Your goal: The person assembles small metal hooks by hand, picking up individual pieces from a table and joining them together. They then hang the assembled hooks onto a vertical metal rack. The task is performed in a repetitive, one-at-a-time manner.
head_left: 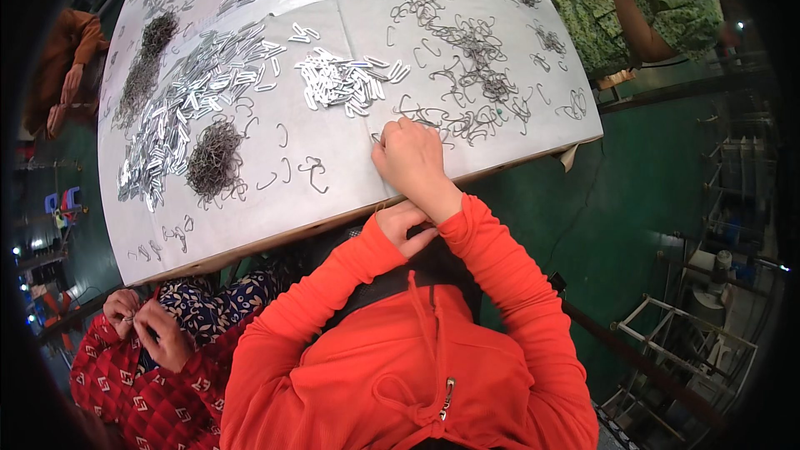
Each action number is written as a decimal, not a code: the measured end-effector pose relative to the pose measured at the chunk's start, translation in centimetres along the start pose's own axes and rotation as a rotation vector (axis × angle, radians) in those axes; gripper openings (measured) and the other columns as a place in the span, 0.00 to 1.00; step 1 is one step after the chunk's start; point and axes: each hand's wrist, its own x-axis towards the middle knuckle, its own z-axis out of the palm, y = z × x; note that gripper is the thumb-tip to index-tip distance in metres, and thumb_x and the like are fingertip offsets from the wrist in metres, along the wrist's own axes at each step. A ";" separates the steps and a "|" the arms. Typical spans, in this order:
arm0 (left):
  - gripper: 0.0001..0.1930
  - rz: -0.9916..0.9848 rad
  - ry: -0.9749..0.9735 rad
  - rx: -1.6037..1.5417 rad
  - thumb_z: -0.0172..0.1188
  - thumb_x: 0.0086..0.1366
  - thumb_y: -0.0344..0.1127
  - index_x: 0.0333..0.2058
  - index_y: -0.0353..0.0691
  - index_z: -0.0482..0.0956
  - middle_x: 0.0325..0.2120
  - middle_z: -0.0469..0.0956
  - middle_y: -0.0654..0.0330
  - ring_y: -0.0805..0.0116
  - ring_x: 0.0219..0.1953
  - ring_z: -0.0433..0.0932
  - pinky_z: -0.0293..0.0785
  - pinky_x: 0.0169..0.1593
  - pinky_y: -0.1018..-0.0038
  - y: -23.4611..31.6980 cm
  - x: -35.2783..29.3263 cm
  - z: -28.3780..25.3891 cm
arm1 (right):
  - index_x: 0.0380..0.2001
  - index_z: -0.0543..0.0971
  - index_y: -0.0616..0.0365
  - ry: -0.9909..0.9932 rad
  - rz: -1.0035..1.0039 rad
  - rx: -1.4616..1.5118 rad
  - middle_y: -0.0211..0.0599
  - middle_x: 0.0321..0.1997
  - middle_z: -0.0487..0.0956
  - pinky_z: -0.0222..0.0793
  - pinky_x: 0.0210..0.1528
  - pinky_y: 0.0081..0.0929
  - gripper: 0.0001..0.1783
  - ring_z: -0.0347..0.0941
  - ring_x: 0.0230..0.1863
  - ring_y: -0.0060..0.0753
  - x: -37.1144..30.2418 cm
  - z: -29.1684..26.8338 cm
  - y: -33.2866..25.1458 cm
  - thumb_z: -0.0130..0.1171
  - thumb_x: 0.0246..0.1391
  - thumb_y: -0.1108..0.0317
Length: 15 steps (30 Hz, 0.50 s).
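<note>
The right hand (410,150) is with bent fingers over the white surface (350,158), at the near left end of the loose wire hooks (496,87); I cannot tell if it grasps one. The left hand (403,227) is lower, by the surface's edge, its fingers curled, and what it may hold is hidden. A pile of shiny metal strips (342,83) lies just beyond the right hand, toward the left, and a dark heap of hooks (215,158) lies farther left

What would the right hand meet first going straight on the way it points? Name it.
Likely the pile of shiny flat pieces, ahead and slightly left; how high the right hand sits above the table is unclear, so it might pass over.
</note>
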 end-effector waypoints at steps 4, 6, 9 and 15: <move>0.11 -0.012 -0.015 0.034 0.61 0.50 0.25 0.35 0.37 0.78 0.30 0.78 0.55 0.58 0.33 0.77 0.73 0.38 0.70 -0.6 -0.2 0.2 | 0.21 0.76 0.60 0.033 -0.012 -0.021 0.40 0.26 0.76 0.67 0.31 0.41 0.04 0.74 0.30 0.44 -0.1 0.5 0.2 0.56 0.41 0.71; 0.11 -0.027 -0.014 0.059 0.61 0.50 0.27 0.35 0.38 0.78 0.30 0.78 0.54 0.57 0.33 0.77 0.73 0.38 0.70 -0.6 -0.3 0.2 | 0.22 0.76 0.60 -0.014 -0.010 -0.084 0.40 0.26 0.76 0.67 0.31 0.39 0.04 0.74 0.30 0.43 0.0 0.7 -0.2 0.56 0.42 0.71; 0.10 -0.052 -0.009 0.053 0.61 0.51 0.29 0.35 0.39 0.78 0.30 0.77 0.53 0.56 0.34 0.76 0.73 0.39 0.68 -0.8 -0.4 0.0 | 0.23 0.76 0.60 -0.083 -0.034 -0.189 0.40 0.27 0.76 0.68 0.31 0.36 0.04 0.75 0.30 0.40 0.4 0.8 -0.9 0.55 0.43 0.71; 0.11 -0.068 -0.017 0.067 0.61 0.51 0.29 0.36 0.39 0.78 0.32 0.78 0.51 0.54 0.35 0.77 0.73 0.40 0.68 -0.8 -1.1 -0.4 | 0.26 0.76 0.60 -0.116 -0.069 -0.410 0.39 0.28 0.76 0.68 0.31 0.32 0.05 0.75 0.31 0.35 0.4 1.0 -2.2 0.56 0.42 0.71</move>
